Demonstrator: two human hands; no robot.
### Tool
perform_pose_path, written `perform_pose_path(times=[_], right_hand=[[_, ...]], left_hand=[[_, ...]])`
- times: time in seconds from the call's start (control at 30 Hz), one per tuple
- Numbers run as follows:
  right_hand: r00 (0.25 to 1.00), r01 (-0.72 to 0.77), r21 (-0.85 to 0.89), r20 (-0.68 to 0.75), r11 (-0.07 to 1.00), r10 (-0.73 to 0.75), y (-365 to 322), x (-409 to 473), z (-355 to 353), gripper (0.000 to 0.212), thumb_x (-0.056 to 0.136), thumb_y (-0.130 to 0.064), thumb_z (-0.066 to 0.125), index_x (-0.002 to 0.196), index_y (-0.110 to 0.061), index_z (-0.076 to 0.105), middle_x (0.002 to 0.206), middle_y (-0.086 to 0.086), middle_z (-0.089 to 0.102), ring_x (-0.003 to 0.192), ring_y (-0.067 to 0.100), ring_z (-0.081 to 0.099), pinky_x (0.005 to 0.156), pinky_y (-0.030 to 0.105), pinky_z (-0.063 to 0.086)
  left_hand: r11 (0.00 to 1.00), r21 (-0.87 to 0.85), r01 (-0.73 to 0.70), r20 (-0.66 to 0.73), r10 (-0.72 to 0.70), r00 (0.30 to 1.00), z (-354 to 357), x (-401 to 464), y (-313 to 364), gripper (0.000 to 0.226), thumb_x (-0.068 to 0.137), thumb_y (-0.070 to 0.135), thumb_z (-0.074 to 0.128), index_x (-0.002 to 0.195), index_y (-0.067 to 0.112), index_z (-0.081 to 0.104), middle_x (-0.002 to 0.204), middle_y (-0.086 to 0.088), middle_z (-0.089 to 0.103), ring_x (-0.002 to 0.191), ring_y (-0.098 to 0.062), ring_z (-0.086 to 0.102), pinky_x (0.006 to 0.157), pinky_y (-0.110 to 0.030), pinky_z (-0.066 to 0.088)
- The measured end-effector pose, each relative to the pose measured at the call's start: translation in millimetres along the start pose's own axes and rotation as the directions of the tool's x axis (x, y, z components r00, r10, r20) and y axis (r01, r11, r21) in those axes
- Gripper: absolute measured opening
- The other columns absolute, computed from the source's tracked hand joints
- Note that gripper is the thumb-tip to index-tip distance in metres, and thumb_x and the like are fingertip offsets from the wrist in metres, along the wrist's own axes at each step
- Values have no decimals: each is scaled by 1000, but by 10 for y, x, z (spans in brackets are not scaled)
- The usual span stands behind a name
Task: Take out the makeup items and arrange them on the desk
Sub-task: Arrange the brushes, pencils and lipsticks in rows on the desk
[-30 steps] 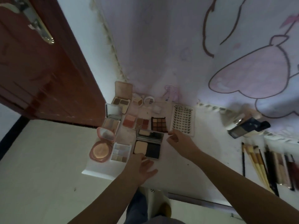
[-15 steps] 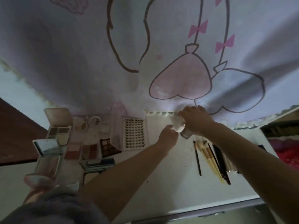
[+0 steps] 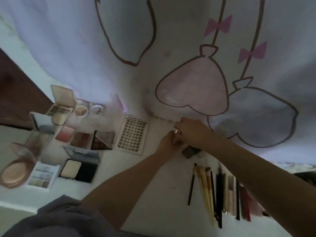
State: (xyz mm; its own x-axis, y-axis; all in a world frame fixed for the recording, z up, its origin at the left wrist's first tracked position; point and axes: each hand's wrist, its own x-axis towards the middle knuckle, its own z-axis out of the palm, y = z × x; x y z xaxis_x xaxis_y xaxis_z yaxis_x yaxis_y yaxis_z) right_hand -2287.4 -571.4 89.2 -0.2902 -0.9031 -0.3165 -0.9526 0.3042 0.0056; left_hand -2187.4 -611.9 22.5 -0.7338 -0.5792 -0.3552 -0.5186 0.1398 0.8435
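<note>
Both hands meet at the back of the desk (image 3: 153, 194), the right hand (image 3: 193, 132) and left hand (image 3: 168, 142) curled around a small pale bottle (image 3: 177, 131), seemingly to stand it between the lash tray (image 3: 131, 134) and brushes (image 3: 206, 190).

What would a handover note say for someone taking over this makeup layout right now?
Left hand and right hand meet at the back of the white desk, together gripping a small pale item; it is too blurred to name.
A dark square compact lies just below the hands.
Done: open powder and eyeshadow palettes laid out left, white false-lash card beside them, row of brushes and pencils on the right.
Left: set down the held item and likely place the dark compact in line.
</note>
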Motion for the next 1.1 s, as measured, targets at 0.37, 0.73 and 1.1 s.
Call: perform_pose_path(times=[0.37,0.73,1.1], right_hand=[[994,-93,664,108,742,28,-733,-329,-558,29,91,-42,52,73,-23,64,63,-4,66,41,-1,56,37,10,36],[996,-80,728,29,681,86,-1495,-742,-437,24,96,-38,41,88,-17,48,79,0,58,65,9,50,53,22,35],[936,310,663,-85,681,-343,-1446,-1080,-519,32,96,-16,50,118,-38,49,118,-17,57,109,-2,53,88,18,48]], left_hand=[[963,157,-218,-201,247,948,-922,-1071,-113,29,91,27,56,115,11,56,102,-8,64,90,-25,59,79,-40,50],[819,458,-345,-191,470,862,-1409,-1757,-384,39,91,31,57,124,12,53,112,-9,60,103,-24,53,84,-34,42],[844,-526,105,381,123,916,-1824,-2075,-491,42,85,38,51,115,9,55,91,-8,61,72,-14,61,53,-21,48]])
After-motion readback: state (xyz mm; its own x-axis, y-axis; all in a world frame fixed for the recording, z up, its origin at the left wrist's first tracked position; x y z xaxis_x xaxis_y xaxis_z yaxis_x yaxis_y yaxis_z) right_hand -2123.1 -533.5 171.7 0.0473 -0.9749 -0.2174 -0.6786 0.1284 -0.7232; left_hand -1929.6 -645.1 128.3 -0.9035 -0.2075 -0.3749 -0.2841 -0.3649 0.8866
